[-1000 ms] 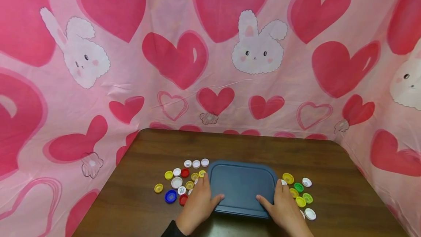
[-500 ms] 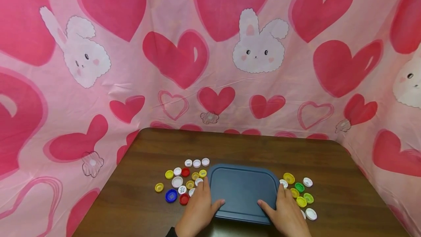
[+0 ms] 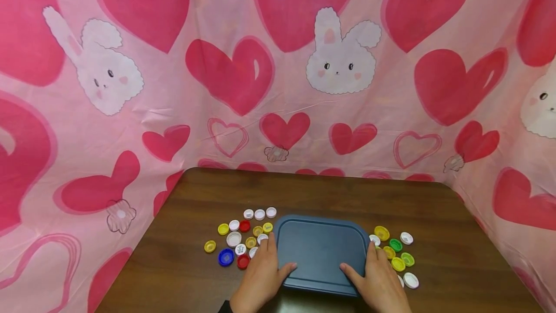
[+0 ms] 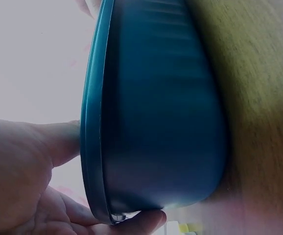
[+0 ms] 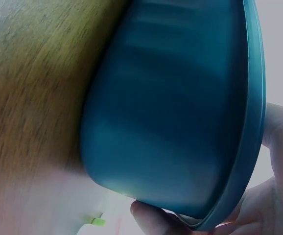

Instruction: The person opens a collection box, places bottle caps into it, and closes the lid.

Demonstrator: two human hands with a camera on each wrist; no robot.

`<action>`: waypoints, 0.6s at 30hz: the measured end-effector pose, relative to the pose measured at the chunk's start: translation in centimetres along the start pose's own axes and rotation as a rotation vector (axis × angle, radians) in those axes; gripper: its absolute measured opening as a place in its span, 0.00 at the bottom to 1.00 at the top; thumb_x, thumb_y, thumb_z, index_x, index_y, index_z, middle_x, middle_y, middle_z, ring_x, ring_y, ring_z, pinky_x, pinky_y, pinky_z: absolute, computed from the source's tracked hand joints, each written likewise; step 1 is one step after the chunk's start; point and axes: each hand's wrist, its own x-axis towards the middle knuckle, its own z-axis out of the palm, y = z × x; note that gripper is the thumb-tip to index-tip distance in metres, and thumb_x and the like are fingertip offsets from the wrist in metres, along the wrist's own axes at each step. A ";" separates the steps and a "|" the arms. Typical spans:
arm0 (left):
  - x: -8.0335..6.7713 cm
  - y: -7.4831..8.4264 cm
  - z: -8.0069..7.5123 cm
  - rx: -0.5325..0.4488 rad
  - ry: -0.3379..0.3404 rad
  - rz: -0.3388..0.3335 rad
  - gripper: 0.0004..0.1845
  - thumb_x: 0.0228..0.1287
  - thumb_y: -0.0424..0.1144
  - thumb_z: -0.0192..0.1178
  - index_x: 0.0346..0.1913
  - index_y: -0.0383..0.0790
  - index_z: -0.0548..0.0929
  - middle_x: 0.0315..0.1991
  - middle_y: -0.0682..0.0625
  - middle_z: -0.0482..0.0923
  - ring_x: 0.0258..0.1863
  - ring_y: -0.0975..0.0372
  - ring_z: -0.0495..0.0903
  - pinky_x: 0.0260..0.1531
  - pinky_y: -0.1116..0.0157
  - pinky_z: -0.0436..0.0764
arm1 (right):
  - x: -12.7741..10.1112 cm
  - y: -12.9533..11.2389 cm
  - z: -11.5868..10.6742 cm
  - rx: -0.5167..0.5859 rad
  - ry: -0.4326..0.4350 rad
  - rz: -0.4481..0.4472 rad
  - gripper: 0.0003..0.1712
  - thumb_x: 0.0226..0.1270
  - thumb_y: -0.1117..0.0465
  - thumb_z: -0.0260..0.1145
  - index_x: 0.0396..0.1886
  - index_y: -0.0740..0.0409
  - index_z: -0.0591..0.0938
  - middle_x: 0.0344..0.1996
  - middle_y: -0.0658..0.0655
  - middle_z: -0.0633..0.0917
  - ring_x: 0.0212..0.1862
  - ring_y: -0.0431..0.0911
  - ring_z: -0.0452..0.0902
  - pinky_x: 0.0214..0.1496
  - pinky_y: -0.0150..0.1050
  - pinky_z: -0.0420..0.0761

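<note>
- The blue lidded container (image 3: 321, 252) sits on the brown worktop (image 3: 312, 192), roughly in the middle near the person's edge, with loose bottle caps scattered on both sides of it.
- The left hand (image 3: 260, 279) has its thumb hooked over the lid's near edge and its fingers curled along the container's left wall. The left wrist view shows the thumb on the lid rim (image 4: 90, 147) and a fingertip wrapped under the corner, so it's a real grip, not just a touch.
- The right hand (image 3: 378, 281) mirrors that on the right wall, thumb on top, fingers round the side.
- Probably the biggest risk: the caps left of the container (image 3: 243, 238) sit right by the left fingers, and the caps right of the container (image 3: 397, 255) are just as tight to the right hand. Any sideways slide or wide hand movement would likely knock a few rolling across the worktop.
- If the lid is only resting there and not snapped down, pressure from the thumbs on the near edge could tip the far edge up or shift it. Can't tell from these views whether it's sealed.
- The walls look smooth, so a squeeze-only grip could slip if the container is lifted.
- No way to see whether anything's inside.
</note>
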 end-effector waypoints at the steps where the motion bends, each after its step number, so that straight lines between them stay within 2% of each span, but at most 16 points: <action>1: 0.0 0.0 0.0 0.000 0.001 -0.001 0.51 0.60 0.58 0.70 0.71 0.21 0.63 0.65 0.27 0.68 0.62 0.40 0.74 0.61 0.40 0.74 | 0.0 0.0 0.0 -0.002 0.002 -0.001 0.76 0.49 0.19 0.64 0.71 0.83 0.58 0.58 0.82 0.70 0.55 0.70 0.74 0.58 0.67 0.76; 5: -0.1 0.0 0.0 -0.001 0.005 -0.004 0.51 0.60 0.58 0.70 0.71 0.21 0.63 0.66 0.26 0.67 0.62 0.40 0.73 0.60 0.39 0.74 | -0.2 0.0 0.0 -0.016 0.013 -0.005 0.76 0.49 0.19 0.65 0.70 0.83 0.59 0.55 0.81 0.71 0.49 0.67 0.76 0.55 0.65 0.78; 10: -0.1 -0.1 0.0 0.018 0.039 0.034 0.51 0.59 0.57 0.71 0.70 0.20 0.64 0.61 0.27 0.69 0.56 0.43 0.76 0.57 0.41 0.77 | -0.3 -0.1 0.1 -0.025 0.031 -0.002 0.75 0.49 0.19 0.65 0.71 0.83 0.59 0.50 0.79 0.71 0.41 0.61 0.77 0.50 0.62 0.82; 18: -0.4 -0.2 0.0 0.034 0.091 0.077 0.50 0.59 0.56 0.71 0.69 0.19 0.66 0.57 0.29 0.70 0.50 0.46 0.77 0.54 0.44 0.79 | -0.6 -0.2 0.1 -0.014 0.056 -0.004 0.75 0.49 0.19 0.65 0.71 0.82 0.59 0.47 0.77 0.70 0.36 0.56 0.73 0.45 0.58 0.83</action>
